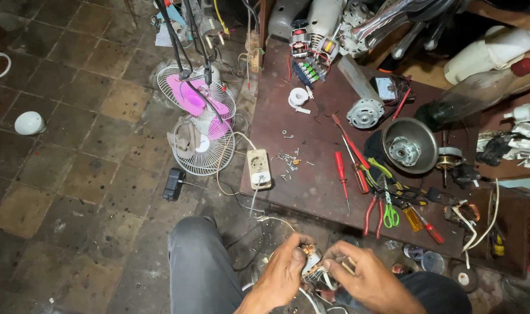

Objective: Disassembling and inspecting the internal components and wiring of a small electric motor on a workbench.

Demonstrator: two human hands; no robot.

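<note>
Left hand [282,272], right hand [367,278] close together, fingers curled.

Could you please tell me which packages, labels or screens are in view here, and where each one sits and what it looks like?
Small dark rectangular meter with a pale screen: on the brown workbench, far side, beside the grey motor.
White plastic bottle with a red cap: lying at the top right.
Clear glass bottle with a dark green base: lying just below the white one.
No readable labels or signs show.

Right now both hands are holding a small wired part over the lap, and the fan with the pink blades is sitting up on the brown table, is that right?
Not quite. In the head view the left hand and right hand do hold the small wired part, but the fan with the pink blades lies on the tiled floor, beside the brown table.
</note>
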